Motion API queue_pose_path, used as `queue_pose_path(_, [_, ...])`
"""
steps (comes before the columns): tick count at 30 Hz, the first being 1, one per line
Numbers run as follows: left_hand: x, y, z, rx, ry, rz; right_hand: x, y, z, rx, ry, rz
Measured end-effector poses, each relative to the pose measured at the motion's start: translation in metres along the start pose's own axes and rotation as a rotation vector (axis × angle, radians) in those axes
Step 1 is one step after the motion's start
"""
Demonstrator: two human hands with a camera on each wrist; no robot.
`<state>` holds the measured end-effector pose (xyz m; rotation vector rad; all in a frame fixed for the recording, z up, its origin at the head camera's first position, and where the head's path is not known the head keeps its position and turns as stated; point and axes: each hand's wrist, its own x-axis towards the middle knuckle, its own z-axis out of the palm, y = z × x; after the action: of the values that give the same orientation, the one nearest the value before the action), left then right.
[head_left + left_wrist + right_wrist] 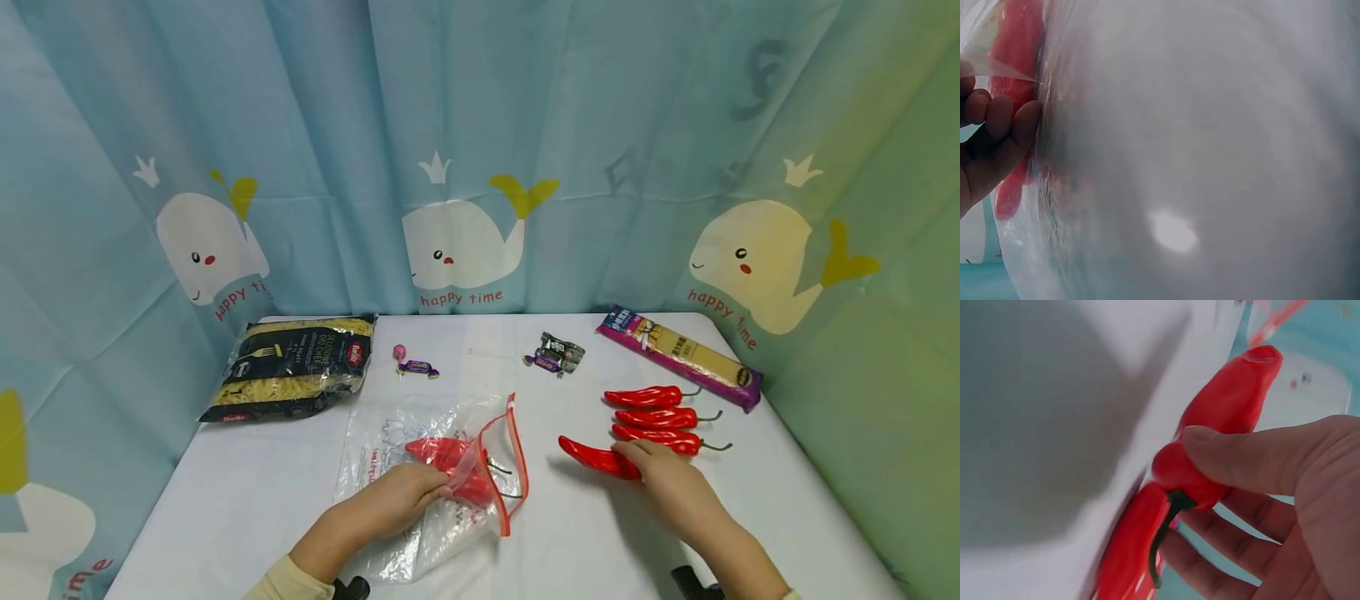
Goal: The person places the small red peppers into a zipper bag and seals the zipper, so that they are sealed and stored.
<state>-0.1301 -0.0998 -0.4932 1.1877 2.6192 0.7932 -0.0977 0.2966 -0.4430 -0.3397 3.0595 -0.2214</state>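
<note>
My left hand pinches the upper layer of a clear zip bag near its mouth, whose red zip strip gapes on the right side. Red chili peppers with green stems lie inside the bag; the bag's film and my fingers partly cover them. In the left wrist view, the fingers and thumb hold the film over a red pepper. My right hand grips another red chili pepper near its stem end, thumb on one side and fingers on the other. Three more chili peppers lie in a row just beyond it.
A black and yellow pasta bag lies at the back left. A pink lollipop and a purple candy lie beside it. More wrapped candies are at the back middle. A purple noodle packet lies back right, before the curtain.
</note>
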Motion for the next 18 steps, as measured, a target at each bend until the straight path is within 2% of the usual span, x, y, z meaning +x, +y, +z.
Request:
queue_pose_path(4, [0.000,0.000,0.001,0.007,0.000,0.010,0.019,-0.030,0.008,0.000,0.079,-0.116])
queue_pose_path(8, [0.001,0.001,0.000,0.001,-0.006,0.016,0.034,-0.055,0.015,-0.002,0.116,-0.200])
queue_pose_path(12, [0.002,0.001,-0.002,-0.024,-0.011,0.003,0.049,-0.075,0.023,0.011,0.130,-0.253])
queue_pose_path(18, [0.002,0.000,-0.001,-0.029,-0.012,-0.002,0.064,-0.092,0.036,0.137,0.138,-0.298])
